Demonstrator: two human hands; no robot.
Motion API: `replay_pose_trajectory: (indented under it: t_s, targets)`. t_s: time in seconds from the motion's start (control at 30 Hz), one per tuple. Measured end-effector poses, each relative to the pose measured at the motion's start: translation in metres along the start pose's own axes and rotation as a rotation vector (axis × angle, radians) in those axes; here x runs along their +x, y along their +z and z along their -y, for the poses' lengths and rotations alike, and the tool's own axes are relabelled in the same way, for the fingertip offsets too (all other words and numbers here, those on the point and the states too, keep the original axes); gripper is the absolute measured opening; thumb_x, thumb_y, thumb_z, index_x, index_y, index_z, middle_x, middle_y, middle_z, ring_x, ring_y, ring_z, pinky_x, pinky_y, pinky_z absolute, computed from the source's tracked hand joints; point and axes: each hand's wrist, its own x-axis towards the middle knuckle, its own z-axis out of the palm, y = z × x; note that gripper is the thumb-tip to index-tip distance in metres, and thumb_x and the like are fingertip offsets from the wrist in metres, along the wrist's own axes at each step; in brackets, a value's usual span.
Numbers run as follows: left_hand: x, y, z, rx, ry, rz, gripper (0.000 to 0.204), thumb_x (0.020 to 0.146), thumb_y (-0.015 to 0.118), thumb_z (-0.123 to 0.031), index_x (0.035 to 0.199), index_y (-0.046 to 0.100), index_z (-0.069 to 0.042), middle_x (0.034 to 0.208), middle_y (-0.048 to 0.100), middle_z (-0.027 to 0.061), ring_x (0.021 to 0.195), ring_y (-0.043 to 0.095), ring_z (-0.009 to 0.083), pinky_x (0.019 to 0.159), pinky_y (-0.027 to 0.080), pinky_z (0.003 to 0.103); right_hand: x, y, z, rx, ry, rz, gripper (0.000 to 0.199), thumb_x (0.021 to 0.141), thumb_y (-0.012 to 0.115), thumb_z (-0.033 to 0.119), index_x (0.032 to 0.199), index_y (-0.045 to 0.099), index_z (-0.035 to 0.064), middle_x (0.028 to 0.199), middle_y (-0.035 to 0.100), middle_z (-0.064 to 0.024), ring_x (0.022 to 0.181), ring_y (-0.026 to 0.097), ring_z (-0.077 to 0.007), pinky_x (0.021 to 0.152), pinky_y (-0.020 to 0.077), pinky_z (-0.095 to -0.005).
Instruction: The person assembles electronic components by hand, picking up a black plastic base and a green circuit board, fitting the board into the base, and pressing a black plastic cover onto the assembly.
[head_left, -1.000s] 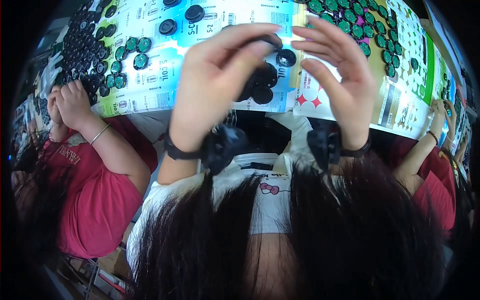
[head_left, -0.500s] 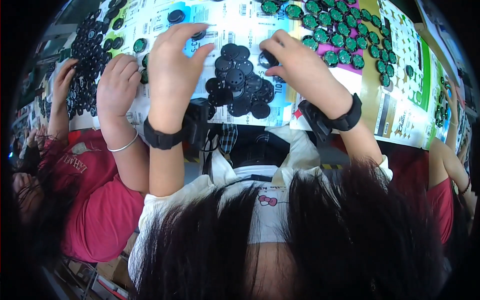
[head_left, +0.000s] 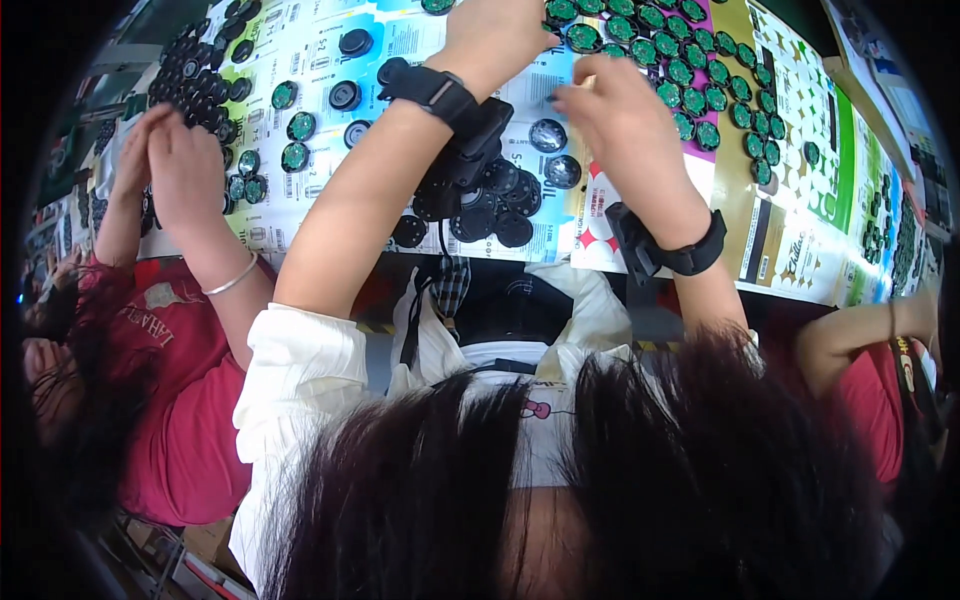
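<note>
While both forearms reach up over the counter (head_left: 800, 250), head view shows the left hand (head_left: 495, 30) far forward among the green round discs (head_left: 690, 70) — its fingers run off the top edge, so can't tell if that grip is closed or apart. Right hand (head_left: 625, 120) sits just right of it, fingertips (head_left: 565, 95) pinched together near a green disc; whether anything is clamped between them isn't visible. Black wrist straps on both arms. Pile of black round caps (head_left: 490, 190) lies on the printed sheets under the left forearm, close to the counter's near edge. Far left — a neighbour in red has both hands (head_left: 170, 160) raised beside another black cap heap (head_left: 200, 85).
</note>
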Motion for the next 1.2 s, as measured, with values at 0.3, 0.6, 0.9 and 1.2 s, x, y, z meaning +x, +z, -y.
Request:
replay_pose_trajectory:
  t_s: [0.3, 0.6, 0.9, 1.2]
  targets:
    - [-0.037, -0.044, -0.081, -1.031, -0.592, 0.083, 0.026, 0.071, 0.058, -0.002, 0.096, 0.051, 0.002, 0.068, 0.051, 0.0104, 0.057, 0.05, 0.0137, 0.054, 0.042, 0.025, -0.014, -0.035, 0.03, 0.685, 0.548, -0.285, 0.023, 0.078, 0.051, 0.0, 0.101, 0.054, -0.0008, 0.08, 0.052, -0.0049, 0.064, 0.052, -0.0118, 0.059, 0.0429, -0.0219]
    - [-0.07, -0.036, -0.115, -1.424, -0.405, -0.358, 0.017, 0.077, 0.057, -0.004, 0.092, 0.055, 0.004, 0.075, 0.058, 0.0061, 0.06, 0.055, 0.0073, 0.048, 0.042, 0.016, -0.022, -0.043, 0.061, 0.691, 0.415, -0.449, 0.031, 0.075, 0.052, -0.005, 0.105, 0.054, 0.0004, 0.08, 0.051, -0.0056, 0.062, 0.049, -0.0108, 0.053, 0.0405, -0.0187]
    - [-0.07, -0.056, -0.096, -1.247, -0.553, 0.096, 0.024, 0.076, 0.056, -0.003, 0.099, 0.053, 0.004, 0.07, 0.056, 0.004, 0.05, 0.048, 0.0061, 0.041, 0.034, 0.016, -0.023, -0.06, 0.046, 0.31, 0.082, -0.222, 0.046, 0.059, 0.066, -0.006, 0.103, 0.057, 0.0026, 0.091, 0.051, -0.0088, 0.071, 0.052, -0.0144, 0.054, 0.0441, -0.0226]
    - [-0.067, -0.064, -0.083, -1.202, -0.611, 0.279, 0.022, 0.076, 0.056, -0.002, 0.098, 0.053, 0.003, 0.063, 0.054, 0.0019, 0.047, 0.046, 0.0054, 0.038, 0.032, 0.016, -0.017, -0.071, 0.056, 0.341, 0.185, -0.022, 0.047, 0.059, 0.066, -0.006, 0.103, 0.057, 0.0039, 0.091, 0.052, -0.0093, 0.071, 0.052, -0.0168, 0.059, 0.0447, -0.0245]
